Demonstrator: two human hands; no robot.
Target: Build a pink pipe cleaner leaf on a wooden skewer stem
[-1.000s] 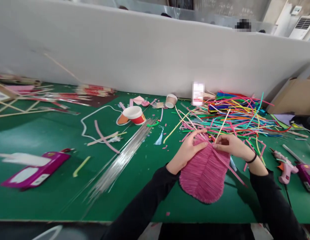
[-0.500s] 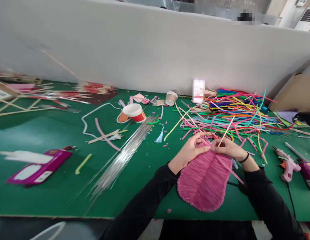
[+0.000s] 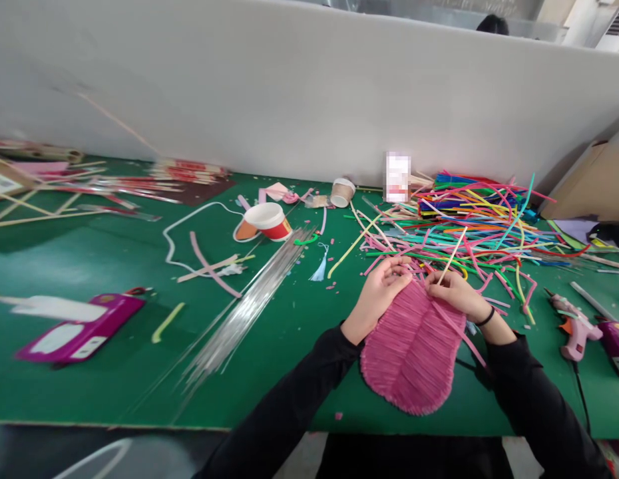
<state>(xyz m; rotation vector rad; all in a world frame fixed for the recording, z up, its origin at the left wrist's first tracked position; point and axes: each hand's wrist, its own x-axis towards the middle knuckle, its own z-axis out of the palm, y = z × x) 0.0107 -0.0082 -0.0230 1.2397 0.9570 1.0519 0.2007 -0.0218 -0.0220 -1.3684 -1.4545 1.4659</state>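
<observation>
A pink, ribbed, leaf-shaped piece of pipe cleaners (image 3: pixel 409 352) is held tilted above the green table. My left hand (image 3: pixel 382 293) is closed on its upper left edge, thumb on top. My right hand (image 3: pixel 454 296) is closed at the upper right edge. A thin pale stick (image 3: pixel 453 253) juts up from between its fingers. From beneath the same hand a loose pink pipe cleaner (image 3: pixel 462 334) trails down to the right across the piece. The right fingertips are partly hidden.
Many coloured pipe cleaners (image 3: pixel 479 219) lie heaped behind my hands. At right rests a pink glue gun (image 3: pixel 576 326) with its cord. Thin metal wires (image 3: pixel 254 299), a paper cup (image 3: pixel 269 221) and a purple package (image 3: pixel 84 329) lie leftward. A grey partition (image 3: pixel 269 93) borders the back.
My left hand has shifted slightly away from the right hand along the piece's upper edge, opening a gap between them. The pink piece has moved slightly right and up in view.
</observation>
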